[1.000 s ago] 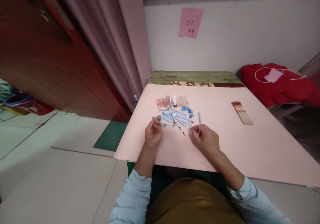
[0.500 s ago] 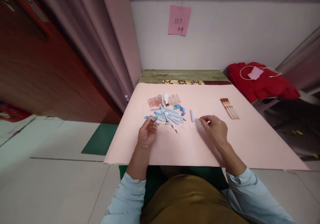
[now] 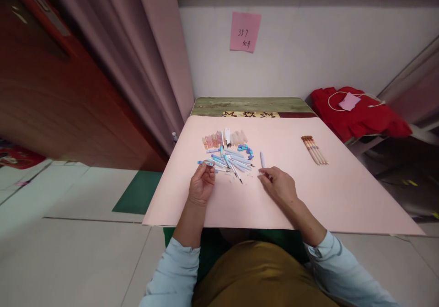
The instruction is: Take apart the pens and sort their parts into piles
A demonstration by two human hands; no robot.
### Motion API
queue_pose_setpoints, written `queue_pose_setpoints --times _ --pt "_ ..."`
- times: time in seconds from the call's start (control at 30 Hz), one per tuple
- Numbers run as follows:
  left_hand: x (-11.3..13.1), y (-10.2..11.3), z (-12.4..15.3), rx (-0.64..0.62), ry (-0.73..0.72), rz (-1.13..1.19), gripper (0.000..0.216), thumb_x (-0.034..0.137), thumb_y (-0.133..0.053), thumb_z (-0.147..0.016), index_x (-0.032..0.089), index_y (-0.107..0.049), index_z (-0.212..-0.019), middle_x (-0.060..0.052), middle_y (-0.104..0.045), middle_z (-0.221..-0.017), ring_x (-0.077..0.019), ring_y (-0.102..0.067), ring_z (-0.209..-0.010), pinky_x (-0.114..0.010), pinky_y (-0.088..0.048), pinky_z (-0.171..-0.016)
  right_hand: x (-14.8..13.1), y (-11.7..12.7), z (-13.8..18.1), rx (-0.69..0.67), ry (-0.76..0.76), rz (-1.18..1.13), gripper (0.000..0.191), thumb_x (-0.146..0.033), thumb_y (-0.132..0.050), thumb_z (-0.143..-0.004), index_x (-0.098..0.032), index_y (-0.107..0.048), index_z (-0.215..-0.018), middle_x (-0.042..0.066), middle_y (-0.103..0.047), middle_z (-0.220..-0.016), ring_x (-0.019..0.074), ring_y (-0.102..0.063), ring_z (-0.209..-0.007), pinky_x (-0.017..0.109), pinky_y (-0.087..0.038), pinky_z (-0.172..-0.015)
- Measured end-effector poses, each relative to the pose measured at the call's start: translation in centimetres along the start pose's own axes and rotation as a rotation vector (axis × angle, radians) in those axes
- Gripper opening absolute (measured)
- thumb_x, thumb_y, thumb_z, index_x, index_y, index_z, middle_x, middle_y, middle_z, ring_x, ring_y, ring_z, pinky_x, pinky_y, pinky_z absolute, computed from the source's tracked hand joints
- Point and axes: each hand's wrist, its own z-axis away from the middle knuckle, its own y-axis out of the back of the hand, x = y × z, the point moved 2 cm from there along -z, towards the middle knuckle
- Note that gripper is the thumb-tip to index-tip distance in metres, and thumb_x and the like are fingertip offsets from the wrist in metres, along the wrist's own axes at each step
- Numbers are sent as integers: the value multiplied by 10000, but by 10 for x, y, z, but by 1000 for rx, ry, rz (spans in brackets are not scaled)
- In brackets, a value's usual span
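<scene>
A pink sheet [image 3: 336, 197] covers the table. My left hand [image 3: 201, 185] is closed around a light blue pen part [image 3: 206, 163], at the left edge of a heap of blue pen parts [image 3: 233, 159]. My right hand [image 3: 278, 185] rests on the sheet with its fingertips pinched together just below a pale lilac pen barrel [image 3: 262, 159]; what the pinch holds is too small to make out. Behind the heap lies a row of clear and pink tubes [image 3: 224, 138], and small blue caps [image 3: 246, 149] lie to the heap's right.
A bundle of brown-tipped pens [image 3: 314, 149] lies at the right of the sheet. A pink note [image 3: 244, 31] hangs on the wall. Red cloth [image 3: 360, 112] with a white cord lies on a seat at right. A curtain [image 3: 151, 60] and wooden door [image 3: 51, 87] stand at left.
My right hand went right toward the brown-tipped pens, then came back left to just below the lilac barrel. The left hand stayed put with its pen part. The camera view shifted right.
</scene>
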Motion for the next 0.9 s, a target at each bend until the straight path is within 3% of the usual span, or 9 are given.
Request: queue_pose_setpoints --times 0.2,0.3,0.4,0.5,0.6,0.73,0.9 --pt "-2 -1 0 -20 3 -10 128 114 -542 -894 91 -658 -843 -61 -698 -777 -70 -632 -599 -124 -524 -516 5 -2 -1 -14 -36 -70 215 -330 -589 -816 -282 -699 -994 -20 -704 -826 166 -632 -737 275 -425 -649" --pt "-4 0 1 11 10 -15 109 85 -553 -877 97 -654 -838 -60 -701 -777 -69 -646 -613 -115 -536 -540 3 1 1 28 -65 -178 185 -379 -591 -809 -249 -700 -884 -9 -690 -727 165 -618 -651 273 -425 -600" --pt "-6 0 2 -6 31 -41 89 55 -582 -844 105 -655 -847 -53 -700 -790 -74 -670 -660 -104 -549 -587 -10 3 1 68 -94 -455 223 -425 -616 -798 -211 -681 -810 12 -683 -696 167 -626 -634 278 -467 -616" --pt "-8 -3 7 -89 82 -101 98 49 -629 -803 104 -657 -879 -58 -700 -811 -90 -690 -707 -101 -553 -620 -36 4 0 13 -86 -854 277 -444 -687 -756 -183 -658 -841 28 -681 -713 172 -654 -667 287 -517 -654" --pt "-8 -7 12 -173 124 -152 158 47 -674 -762 104 -648 -907 -64 -703 -830 -100 -698 -724 -102 -549 -635 -67 1 0 -41 -35 -1067 288 -428 -727 -739 -179 -643 -856 31 -683 -729 164 -663 -667 277 -533 -648" --pt "-8 -9 15 -238 145 -179 199 66 -712 -736 110 -634 -914 -49 -703 -814 -101 -700 -728 -106 -545 -649 -90 -7 5 -32 46 -1039 240 -396 -720 -765 -187 -651 -859 32 -694 -750 165 -680 -679 274 -548 -659" --pt "-10 -7 14 -281 134 -197 219 92 -739 -726 108 -624 -911 -52 -709 -809 -112 -703 -728 -126 -548 -659 -92 -13 7 32 110 -873 194 -382 -683 -801 -196 -668 -855 32 -714 -770 163 -680 -663 276 -549 -660"
